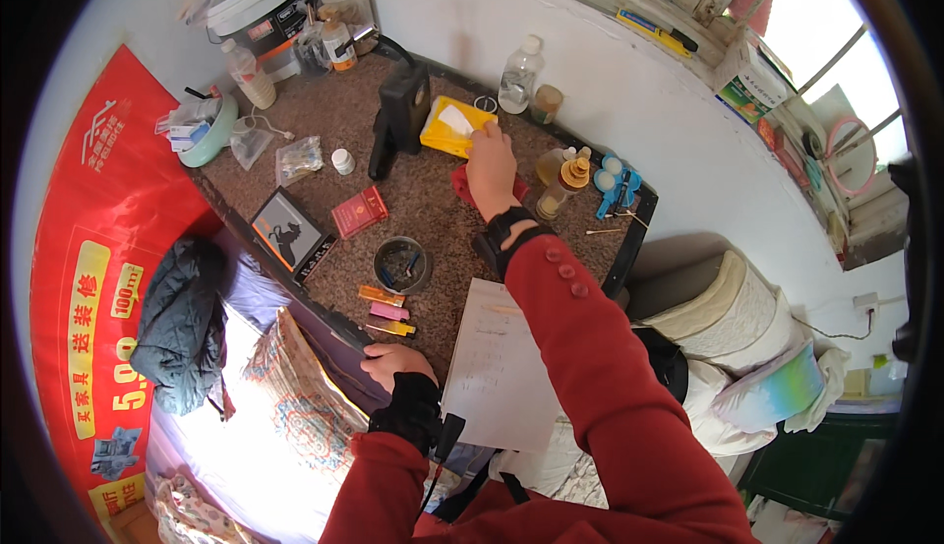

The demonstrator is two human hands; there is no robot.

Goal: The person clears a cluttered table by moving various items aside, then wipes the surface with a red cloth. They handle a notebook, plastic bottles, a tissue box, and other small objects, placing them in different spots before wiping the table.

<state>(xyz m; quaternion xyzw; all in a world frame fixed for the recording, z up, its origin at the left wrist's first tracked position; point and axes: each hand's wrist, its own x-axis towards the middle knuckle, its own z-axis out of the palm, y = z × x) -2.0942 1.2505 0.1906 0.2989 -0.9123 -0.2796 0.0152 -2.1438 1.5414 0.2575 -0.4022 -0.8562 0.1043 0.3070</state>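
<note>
My right hand (pixel 491 162) reaches across the brown speckled table (pixel 324 165). Its fingers close on the right end of a yellow tissue pack (pixel 441 136) with a white tissue at its opening. Beneath that wrist lies a red object (pixel 461 186), mostly covered. Beside the pack stands a black device (pixel 401 111) with an upright body. My left hand (pixel 401 363) is at the table's near left edge, fingers curled against the dark rim. Close to it lie several lighters (pixel 388 312), in orange, pink and yellow. A round ashtray (pixel 420 271) holds blue bits.
A red box (pixel 360 211) and a black picture box (pixel 291 233) lie left. Bottles, including a clear one (pixel 519 77) and an amber one (pixel 567 186), stand along the back and right. Written paper (pixel 501 377) overhangs the front edge. A patterned cushion (pixel 300 377) sits at left.
</note>
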